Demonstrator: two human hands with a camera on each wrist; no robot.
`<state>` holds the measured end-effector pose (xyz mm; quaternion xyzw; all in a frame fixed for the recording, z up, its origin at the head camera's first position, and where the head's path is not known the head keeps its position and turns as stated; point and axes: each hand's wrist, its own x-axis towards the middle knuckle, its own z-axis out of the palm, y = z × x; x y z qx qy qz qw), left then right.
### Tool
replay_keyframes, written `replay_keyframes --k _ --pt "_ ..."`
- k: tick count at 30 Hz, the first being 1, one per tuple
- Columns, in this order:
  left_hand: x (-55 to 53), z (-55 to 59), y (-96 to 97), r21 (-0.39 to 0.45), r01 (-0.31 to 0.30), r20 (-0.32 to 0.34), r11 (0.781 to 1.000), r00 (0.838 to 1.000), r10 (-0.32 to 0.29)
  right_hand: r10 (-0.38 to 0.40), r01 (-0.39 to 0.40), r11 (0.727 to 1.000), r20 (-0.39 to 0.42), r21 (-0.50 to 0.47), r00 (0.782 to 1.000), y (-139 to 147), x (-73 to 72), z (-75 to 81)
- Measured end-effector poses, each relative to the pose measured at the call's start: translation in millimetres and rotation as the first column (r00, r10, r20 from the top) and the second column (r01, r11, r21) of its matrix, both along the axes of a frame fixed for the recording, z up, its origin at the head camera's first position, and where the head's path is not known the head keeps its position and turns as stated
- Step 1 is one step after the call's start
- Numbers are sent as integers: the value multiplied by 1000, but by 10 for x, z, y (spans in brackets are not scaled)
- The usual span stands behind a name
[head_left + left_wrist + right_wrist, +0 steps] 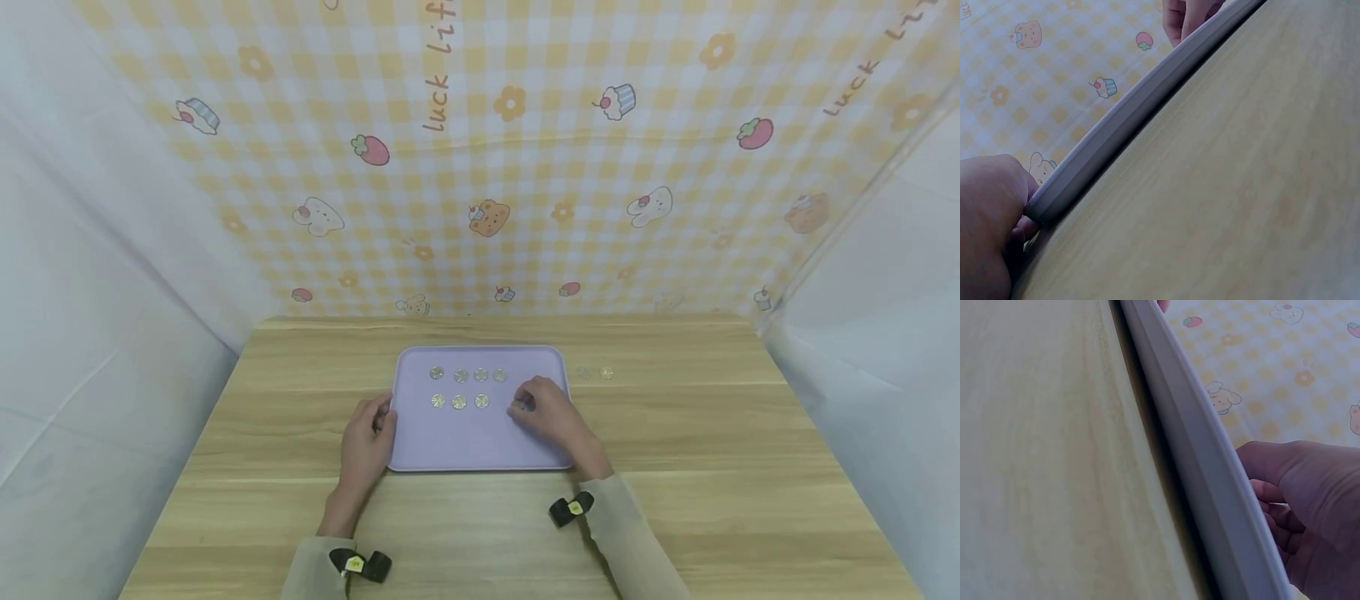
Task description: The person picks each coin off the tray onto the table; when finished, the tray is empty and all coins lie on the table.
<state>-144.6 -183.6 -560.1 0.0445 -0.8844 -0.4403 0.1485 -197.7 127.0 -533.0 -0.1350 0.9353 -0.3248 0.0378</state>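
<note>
A lilac tray (pixel 480 454) lies on the wooden table, holding several shiny round coins (pixel 460 402) in two rows, the upper row longer than the lower. At the tray's left edge my left hand (pixel 366 446) grips the rim, thumb along the side and fingers curled at it; the left wrist view shows this hand (pixel 988 219) at the rim too. Over the tray's right part, my right hand (pixel 551 412) pinches a coin (pixel 518 404) between thumb and fingertips, low over the surface in line with the lower row. The fingers mostly hide that coin.
Just right of the tray, two more coins (pixel 607 373) lie on the wooden table (pixel 675 467). A yellow checked cloth (pixel 562 175) with cartoon prints hangs behind the table, and white sheets (pixel 97 317) hang at both sides.
</note>
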Motion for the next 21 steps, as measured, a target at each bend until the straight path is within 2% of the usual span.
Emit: replay_keyframes --k 9,14,21 --pt "-1 -2 2 11 1 2 1000 1000 -1 -6 1 996 -61 -84 998 58 -26 -3" --pt "-1 -4 0 16 0 0 1000 1000 0 4 -9 996 -51 -92 999 89 -29 37" --pt "1 -6 1 21 -3 -6 1000 1000 3 -19 13 993 -51 -121 999 149 -38 45"
